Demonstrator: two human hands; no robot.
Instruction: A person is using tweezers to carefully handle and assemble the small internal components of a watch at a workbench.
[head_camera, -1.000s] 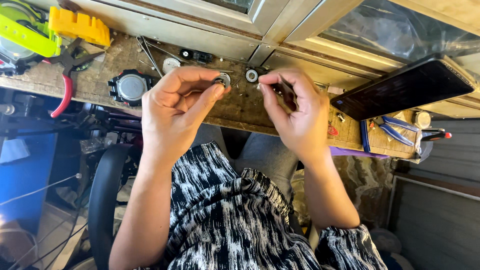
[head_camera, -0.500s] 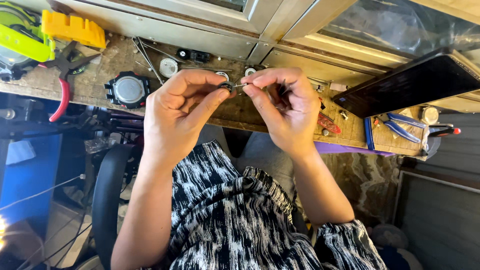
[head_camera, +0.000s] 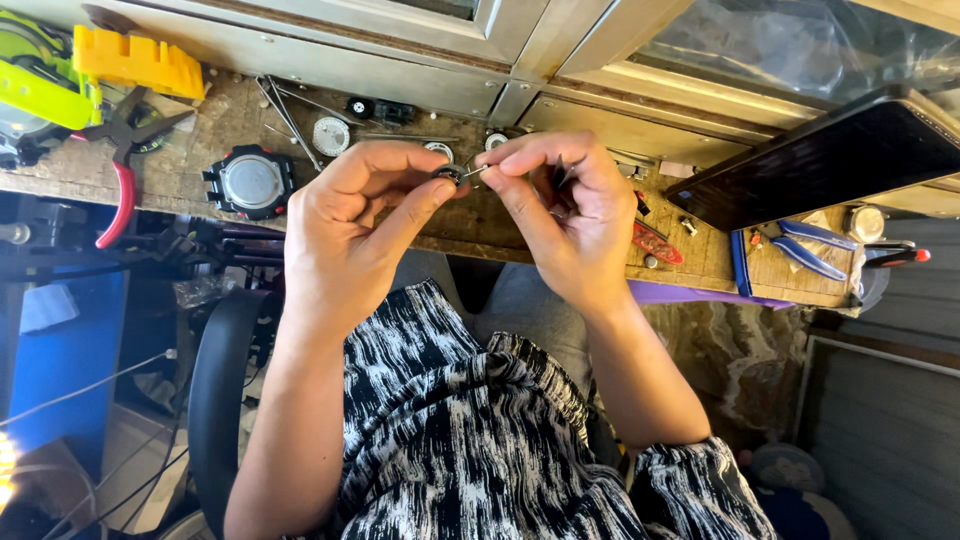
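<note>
A small dark round part (head_camera: 449, 175) was pinched between thumb and forefinger of the left hand (head_camera: 350, 235), its grip closed tight on it, above the middle of the worktop (head_camera: 240, 125). A thin metal tool (head_camera: 476, 170) was held in the closed grip of the right hand (head_camera: 555, 210), its tip brought up against the part; whether the tip had entered the part could not be told. For the step to be done well, the part would probably have needed to be kept still and turned towards the eye, with the tool steadied by the other fingers and pressed only lightly, so that the part was not flicked away. A black watch case (head_camera: 250, 182) lay near the worktop's near edge, red-handled pliers (head_camera: 118, 190) at its left end, blue-handled pliers (head_camera: 805, 250) at its right end.
</note>
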